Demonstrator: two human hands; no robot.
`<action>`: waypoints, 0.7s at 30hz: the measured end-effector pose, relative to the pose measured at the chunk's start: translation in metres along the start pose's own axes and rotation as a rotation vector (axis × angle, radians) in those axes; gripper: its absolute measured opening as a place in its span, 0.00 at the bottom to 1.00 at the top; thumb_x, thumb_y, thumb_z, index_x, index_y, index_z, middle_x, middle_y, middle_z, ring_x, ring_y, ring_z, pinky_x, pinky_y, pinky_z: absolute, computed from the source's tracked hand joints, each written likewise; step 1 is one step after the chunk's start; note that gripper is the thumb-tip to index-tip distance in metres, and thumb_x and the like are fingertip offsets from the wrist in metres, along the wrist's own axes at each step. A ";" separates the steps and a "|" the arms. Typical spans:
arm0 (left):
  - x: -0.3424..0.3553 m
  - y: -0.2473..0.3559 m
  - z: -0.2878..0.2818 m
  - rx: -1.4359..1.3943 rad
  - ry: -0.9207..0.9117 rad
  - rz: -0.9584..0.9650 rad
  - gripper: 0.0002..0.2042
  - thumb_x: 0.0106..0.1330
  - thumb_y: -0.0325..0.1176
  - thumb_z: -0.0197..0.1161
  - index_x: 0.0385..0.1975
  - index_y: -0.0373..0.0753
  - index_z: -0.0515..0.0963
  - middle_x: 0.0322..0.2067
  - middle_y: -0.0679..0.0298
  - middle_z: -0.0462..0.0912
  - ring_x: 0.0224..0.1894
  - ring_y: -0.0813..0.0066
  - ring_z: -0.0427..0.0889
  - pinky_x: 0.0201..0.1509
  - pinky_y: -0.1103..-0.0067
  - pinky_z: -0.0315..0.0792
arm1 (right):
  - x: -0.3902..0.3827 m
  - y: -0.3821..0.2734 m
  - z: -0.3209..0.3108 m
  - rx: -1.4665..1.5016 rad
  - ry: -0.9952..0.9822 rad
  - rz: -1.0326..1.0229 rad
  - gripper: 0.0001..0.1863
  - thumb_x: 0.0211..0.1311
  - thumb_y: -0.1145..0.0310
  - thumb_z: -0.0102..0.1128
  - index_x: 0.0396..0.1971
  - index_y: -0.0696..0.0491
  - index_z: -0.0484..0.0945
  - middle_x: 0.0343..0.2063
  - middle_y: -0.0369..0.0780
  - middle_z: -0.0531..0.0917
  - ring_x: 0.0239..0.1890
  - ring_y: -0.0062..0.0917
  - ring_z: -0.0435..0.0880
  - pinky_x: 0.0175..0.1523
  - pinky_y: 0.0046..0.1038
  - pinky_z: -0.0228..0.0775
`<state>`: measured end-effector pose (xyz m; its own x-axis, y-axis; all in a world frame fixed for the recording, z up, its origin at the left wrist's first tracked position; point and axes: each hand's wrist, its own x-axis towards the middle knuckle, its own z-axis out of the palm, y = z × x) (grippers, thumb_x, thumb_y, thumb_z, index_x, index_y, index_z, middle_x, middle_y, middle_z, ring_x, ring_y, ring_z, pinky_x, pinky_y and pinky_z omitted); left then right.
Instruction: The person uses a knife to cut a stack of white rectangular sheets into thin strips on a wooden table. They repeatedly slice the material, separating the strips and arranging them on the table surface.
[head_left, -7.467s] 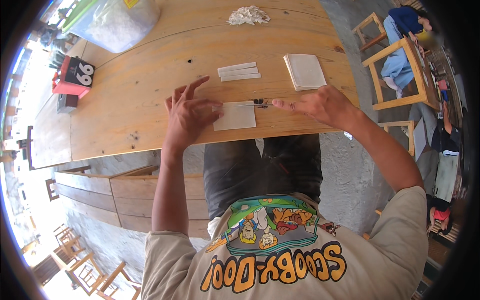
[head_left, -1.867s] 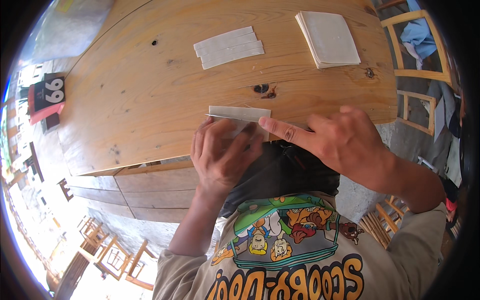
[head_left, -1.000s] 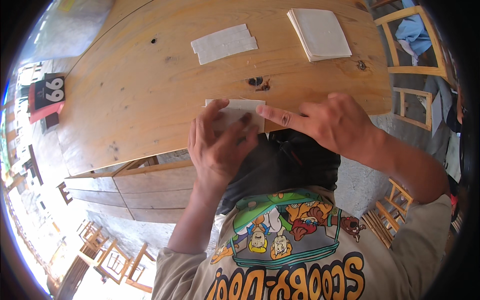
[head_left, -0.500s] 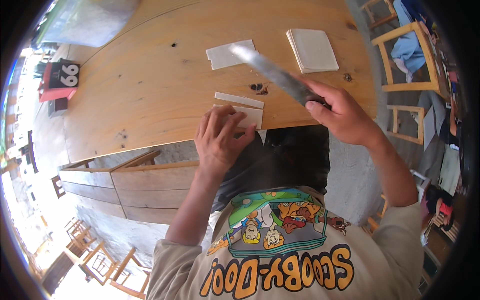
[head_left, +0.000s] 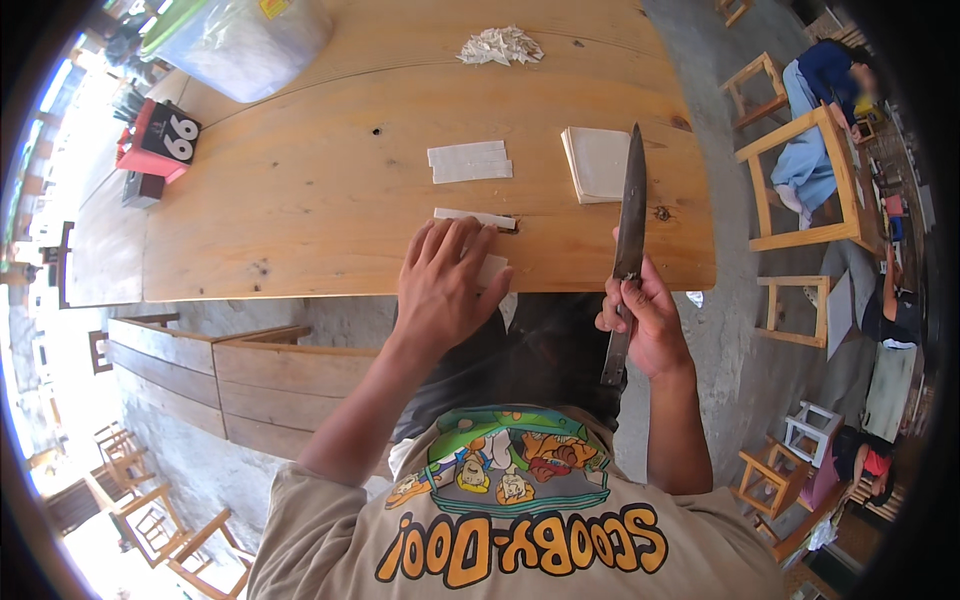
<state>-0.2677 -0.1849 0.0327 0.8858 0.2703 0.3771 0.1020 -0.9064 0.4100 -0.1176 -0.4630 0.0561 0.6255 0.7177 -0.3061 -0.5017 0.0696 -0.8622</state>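
My right hand (head_left: 645,318) is closed round the handle of a long knife (head_left: 631,215), its dark blade pointing up and away from me past the table's near edge. At that edge my left hand (head_left: 443,275) lies palm down over a white paper-like piece (head_left: 491,270), fingers stretched forward and thumb out to the side. Most of this piece is hidden under the hand. The fingertips reach a narrow white strip (head_left: 475,217) just beyond. Farther off lie several cut white strips (head_left: 470,161) side by side. To their right is a stack of white square sheets (head_left: 597,163), partly behind the blade.
A heap of white scraps (head_left: 500,45) sits on the wooden table (head_left: 330,210) at the back. A lidded plastic tub (head_left: 240,50) and a red-and-black holder (head_left: 160,140) stand to the left. Wooden stools (head_left: 800,180) and other people (head_left: 815,120) are on the right.
The knife has swung from slanting left over the table to pointing nearly straight away from me, and my right hand has lowered. My left hand lies flatter over the piece. The view has shifted.
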 end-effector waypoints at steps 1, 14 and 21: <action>0.006 0.000 0.002 0.019 -0.011 -0.017 0.25 0.77 0.46 0.76 0.68 0.39 0.87 0.65 0.52 0.87 0.72 0.44 0.82 0.86 0.51 0.70 | -0.002 0.000 0.002 -0.003 0.009 0.006 0.42 0.96 0.57 0.59 0.98 0.47 0.52 0.39 0.32 0.74 0.31 0.17 0.69 0.42 0.31 0.72; 0.021 -0.005 0.019 0.032 0.113 -0.031 0.23 0.78 0.46 0.76 0.66 0.41 0.88 0.65 0.57 0.88 0.71 0.50 0.83 0.83 0.54 0.70 | -0.034 0.013 -0.017 0.174 -0.036 0.240 0.26 0.99 0.41 0.50 0.50 0.50 0.82 0.29 0.33 0.77 0.25 0.18 0.73 0.30 0.27 0.66; -0.035 -0.017 0.000 -0.085 0.169 0.175 0.18 0.68 0.31 0.82 0.57 0.47 0.92 0.57 0.65 0.90 0.59 0.57 0.89 0.65 0.61 0.84 | -0.065 0.002 0.027 0.202 0.164 0.218 0.20 1.00 0.51 0.50 0.58 0.52 0.83 0.29 0.32 0.77 0.27 0.22 0.75 0.36 0.32 0.71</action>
<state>-0.3008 -0.1793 0.0126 0.7978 0.1690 0.5788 -0.0906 -0.9154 0.3923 -0.1761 -0.4908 0.0851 0.5701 0.6109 -0.5493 -0.7322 0.0745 -0.6770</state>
